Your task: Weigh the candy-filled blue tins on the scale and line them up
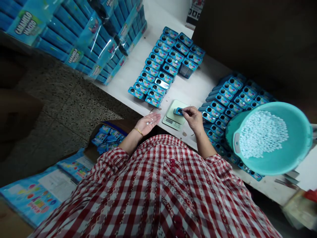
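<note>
My left hand (148, 123) is palm up with its fingers stretched out, and a few small white candies (150, 122) lie loose on it. To its right, my right hand (193, 118) pinches the end of a small blue candy tin (177, 111) with a round hole in its top. That tin is over the pale green weighing scale (170, 124); whether it rests on the plate I cannot tell. The scale's display faces me, too small to read. Rows of similar blue tins (148, 77) stand upright beyond my left hand.
More blue tins (224, 99) stand at the right, beside a turquoise tub (294, 162) of white candies. Plastic-wrapped packs of blue boxes (74, 39) fill the upper left. An open carton (92, 145) holding blue pieces sits below the table's (121, 94) left edge.
</note>
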`<state>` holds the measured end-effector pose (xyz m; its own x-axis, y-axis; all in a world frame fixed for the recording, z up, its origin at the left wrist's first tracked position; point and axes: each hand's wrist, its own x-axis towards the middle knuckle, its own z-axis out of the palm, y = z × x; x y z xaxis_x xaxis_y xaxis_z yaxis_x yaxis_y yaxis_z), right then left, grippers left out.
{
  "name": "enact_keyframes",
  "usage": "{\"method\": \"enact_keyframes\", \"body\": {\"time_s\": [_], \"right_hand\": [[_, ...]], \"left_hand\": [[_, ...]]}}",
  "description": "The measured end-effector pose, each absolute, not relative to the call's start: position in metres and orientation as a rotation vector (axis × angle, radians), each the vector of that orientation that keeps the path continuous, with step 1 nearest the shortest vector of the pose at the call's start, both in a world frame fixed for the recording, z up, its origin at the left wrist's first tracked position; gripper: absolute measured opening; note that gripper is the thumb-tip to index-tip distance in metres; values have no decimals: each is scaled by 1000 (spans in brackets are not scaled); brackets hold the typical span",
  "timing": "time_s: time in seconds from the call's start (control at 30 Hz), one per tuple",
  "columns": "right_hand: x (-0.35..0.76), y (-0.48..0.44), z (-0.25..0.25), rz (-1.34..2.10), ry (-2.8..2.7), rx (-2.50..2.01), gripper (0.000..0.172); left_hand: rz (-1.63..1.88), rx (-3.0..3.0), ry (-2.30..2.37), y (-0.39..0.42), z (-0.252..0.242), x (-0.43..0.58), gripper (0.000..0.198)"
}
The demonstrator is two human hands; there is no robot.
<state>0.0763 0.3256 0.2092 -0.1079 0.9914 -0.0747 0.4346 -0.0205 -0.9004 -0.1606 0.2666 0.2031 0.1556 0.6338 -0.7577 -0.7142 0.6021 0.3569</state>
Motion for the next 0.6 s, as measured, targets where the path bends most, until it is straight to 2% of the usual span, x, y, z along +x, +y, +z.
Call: {"method": "enact_keyframes", "body": {"time_s": [0.2, 0.43, 0.6], "right_hand": [[88, 324, 216, 1055, -1569, -1546, 12], [104, 321, 214, 1034, -1471, -1569, 13], [100, 320, 216, 1037, -1475, -1566, 13]], "left_hand": [[970, -90, 1018, 266, 203, -159, 46], [963, -88, 1050, 267, 205, -160, 58], [958, -85, 1049, 266, 206, -159, 57]]}}
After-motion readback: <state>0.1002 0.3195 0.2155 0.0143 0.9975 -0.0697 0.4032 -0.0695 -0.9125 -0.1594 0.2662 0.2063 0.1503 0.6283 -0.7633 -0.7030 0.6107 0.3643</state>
